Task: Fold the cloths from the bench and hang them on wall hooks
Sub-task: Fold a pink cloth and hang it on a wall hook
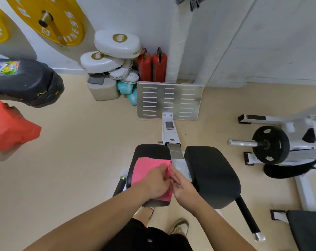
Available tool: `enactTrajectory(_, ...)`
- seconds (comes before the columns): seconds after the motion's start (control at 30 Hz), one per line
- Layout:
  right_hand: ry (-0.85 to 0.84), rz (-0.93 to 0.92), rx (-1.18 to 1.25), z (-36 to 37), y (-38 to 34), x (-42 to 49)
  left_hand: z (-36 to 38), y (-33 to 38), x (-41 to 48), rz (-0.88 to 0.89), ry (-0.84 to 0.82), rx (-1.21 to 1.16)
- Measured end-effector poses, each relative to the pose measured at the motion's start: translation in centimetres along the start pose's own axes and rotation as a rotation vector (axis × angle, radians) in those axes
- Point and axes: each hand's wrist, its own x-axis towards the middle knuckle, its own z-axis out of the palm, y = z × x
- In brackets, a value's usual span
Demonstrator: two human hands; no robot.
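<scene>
Pinching the right edge of the pink cloth point(146, 169) low in the frame's centre, both hands' fingers point(167, 175) close on it, the cloth lying leftward across the left tabletop point(151, 151) pad.

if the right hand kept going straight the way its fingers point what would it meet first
The right hand points up-left; it already touches the folded pink cloth, with the left hand just beyond, though depth is unclear.

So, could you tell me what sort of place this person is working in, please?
Most likely a gym. A yellow weight plate hangs on the wall, a black plate sits on a bar at the right, and white boxing pads are stacked in the corner. Both hands fold a pink cloth on a padded bench.
</scene>
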Motion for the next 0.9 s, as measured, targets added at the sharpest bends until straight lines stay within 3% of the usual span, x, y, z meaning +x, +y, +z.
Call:
enactTrajectory(0.1,0.031,-0.034,-0.106,0.6,0.0,-0.3,-0.8,-0.9,-0.5,-0.038,0.000,-0.081)
enactTrajectory(0.2,0.035,-0.063,-0.354,1.2,0.3,0.2,-3.2,-2.3,-1.7,-0.119,0.287,-0.052)
enactTrajectory(0.27,0.046,-0.042,-0.389,1.7,0.3,0.4,-4.7,-4.0,-2.5,-0.229,0.409,0.005)
enactTrajectory(0.4,0.053,-0.019,-0.369,1.9,0.2,0.5,-4.3,-6.6,-2.8,-0.436,0.287,-0.173)
enactTrajectory(0.63,0.049,0.027,-0.288,2.0,-0.2,-0.1,-2.7,-6.1,-1.7,-0.436,0.290,-0.444)
enactTrajectory(0.77,0.135,-0.140,-0.676,1.5,-1.5,-0.1,-3.8,-5.6,-1.3,-0.391,0.279,-0.273)
enactTrajectory(0.9,-0.052,-0.191,-0.718,2.2,-1.9,0.2,-5.1,-5.1,-1.4,-0.213,0.315,0.017)
